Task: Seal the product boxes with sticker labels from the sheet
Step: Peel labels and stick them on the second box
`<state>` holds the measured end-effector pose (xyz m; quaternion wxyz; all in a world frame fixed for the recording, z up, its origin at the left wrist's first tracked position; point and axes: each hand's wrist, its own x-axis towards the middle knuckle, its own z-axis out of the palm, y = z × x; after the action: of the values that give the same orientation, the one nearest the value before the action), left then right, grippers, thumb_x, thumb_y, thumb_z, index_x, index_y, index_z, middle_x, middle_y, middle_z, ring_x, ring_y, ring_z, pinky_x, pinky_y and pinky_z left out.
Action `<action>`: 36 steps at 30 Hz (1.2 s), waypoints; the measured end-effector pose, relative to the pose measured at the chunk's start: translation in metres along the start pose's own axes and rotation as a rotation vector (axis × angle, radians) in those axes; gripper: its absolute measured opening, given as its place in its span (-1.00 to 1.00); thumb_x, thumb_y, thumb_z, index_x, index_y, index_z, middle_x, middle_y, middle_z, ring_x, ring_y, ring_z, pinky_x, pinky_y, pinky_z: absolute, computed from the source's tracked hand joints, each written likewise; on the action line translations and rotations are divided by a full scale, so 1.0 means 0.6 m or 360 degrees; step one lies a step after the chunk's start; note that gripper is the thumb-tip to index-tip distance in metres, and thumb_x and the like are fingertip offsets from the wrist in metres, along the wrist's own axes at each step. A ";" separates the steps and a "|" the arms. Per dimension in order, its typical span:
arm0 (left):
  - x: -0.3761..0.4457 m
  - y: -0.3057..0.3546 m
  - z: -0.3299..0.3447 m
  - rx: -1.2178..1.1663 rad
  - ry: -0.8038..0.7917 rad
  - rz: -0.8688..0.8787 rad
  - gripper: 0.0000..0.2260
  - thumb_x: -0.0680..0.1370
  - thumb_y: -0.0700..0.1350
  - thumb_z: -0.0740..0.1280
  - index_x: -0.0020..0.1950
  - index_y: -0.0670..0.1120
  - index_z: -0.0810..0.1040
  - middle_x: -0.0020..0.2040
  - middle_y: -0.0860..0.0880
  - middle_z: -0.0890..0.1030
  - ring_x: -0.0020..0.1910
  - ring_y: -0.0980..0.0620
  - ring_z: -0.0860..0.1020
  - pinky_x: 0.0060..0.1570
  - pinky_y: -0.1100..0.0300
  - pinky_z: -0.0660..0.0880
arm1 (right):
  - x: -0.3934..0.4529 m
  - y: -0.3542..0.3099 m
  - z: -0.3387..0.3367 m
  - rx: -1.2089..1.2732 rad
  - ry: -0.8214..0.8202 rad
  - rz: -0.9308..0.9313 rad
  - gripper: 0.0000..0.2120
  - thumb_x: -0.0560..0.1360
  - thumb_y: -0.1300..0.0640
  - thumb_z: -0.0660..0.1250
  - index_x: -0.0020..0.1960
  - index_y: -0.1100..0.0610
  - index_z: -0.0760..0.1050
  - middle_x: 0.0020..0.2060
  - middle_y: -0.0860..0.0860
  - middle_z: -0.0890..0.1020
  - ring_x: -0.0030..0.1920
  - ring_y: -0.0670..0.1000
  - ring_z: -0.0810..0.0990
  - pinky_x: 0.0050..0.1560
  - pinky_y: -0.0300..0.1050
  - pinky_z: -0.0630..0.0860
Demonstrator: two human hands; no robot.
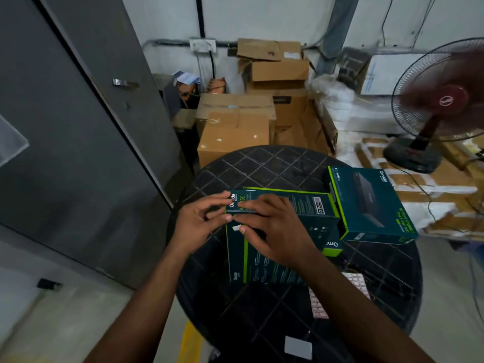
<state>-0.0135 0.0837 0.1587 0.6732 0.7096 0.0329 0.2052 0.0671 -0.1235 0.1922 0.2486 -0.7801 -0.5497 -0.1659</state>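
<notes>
- The top product box (282, 205) lies on a second box (262, 263) near the middle of the round dark desk (262, 166); its long axis runs left to right, and its short left end faces the hands.
- A small white sticker (236, 227) sits just below that left end, on the lower box's upper left corner; whether it bridges the flap seam I cannot tell.
- The left hand (199, 224) has its grip curled, fingertips pinching at the top box's left end, touching it.
- The right hand (272, 226) lies over the box, its grip pressing down with its fingers flat, the fingertips just beside the sticker.
- Both hands meet at the sticker; the right is nearer, so pressing it flat likely falls to that hand.
- The sticker sheet (353, 280) lies toward the desk's near right edge, partly under the right forearm.
- A third box (372, 205) rests at the right edge.
</notes>
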 end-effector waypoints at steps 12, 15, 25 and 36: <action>-0.005 0.000 0.004 0.0487 0.0044 0.0351 -0.83 0.51 -0.08 0.45 0.06 -0.09 0.70 0.18 0.02 0.67 0.19 0.00 0.61 0.13 0.28 0.53 | 0.010 -0.003 -0.009 0.0237 -0.0051 -0.0019 -0.77 0.63 0.10 0.35 0.24 0.07 0.66 0.19 -0.07 0.67 0.17 0.03 0.55 0.20 -0.05 0.47; -0.006 -0.001 0.008 0.0440 0.0063 0.0339 -0.88 0.51 -0.06 0.44 0.03 0.03 0.69 0.17 0.06 0.67 0.20 0.00 0.60 0.14 0.25 0.53 | -0.008 0.013 -0.032 0.0251 -0.0070 0.0041 -0.78 0.64 0.08 0.34 0.20 0.13 0.67 0.17 -0.02 0.67 0.21 -0.01 0.56 0.21 -0.06 0.50; 0.006 0.000 0.012 0.0616 0.0022 0.0386 -0.85 0.48 0.01 0.49 -0.01 0.00 0.68 0.16 -0.01 0.66 0.19 -0.01 0.60 0.22 -0.13 0.52 | -0.043 0.041 -0.056 0.0184 0.0120 0.0137 -0.81 0.62 0.12 0.36 0.11 0.15 0.71 0.05 -0.01 0.72 0.12 -0.02 0.60 0.17 -0.17 0.52; 0.009 0.008 0.019 0.0643 0.0070 0.0317 -0.91 0.51 -0.02 0.44 -0.04 0.00 0.68 0.17 0.03 0.66 0.20 0.02 0.60 0.27 -0.01 0.50 | -0.116 0.102 -0.104 0.0024 0.0273 0.0204 -0.86 0.60 0.17 0.40 0.02 0.21 0.72 0.05 0.04 0.71 0.10 0.06 0.63 0.15 -0.08 0.56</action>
<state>-0.0057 0.0745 0.1645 0.4931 0.8251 0.0178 0.2752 0.1020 -0.2295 0.1939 0.3107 -0.7946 -0.4766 -0.2118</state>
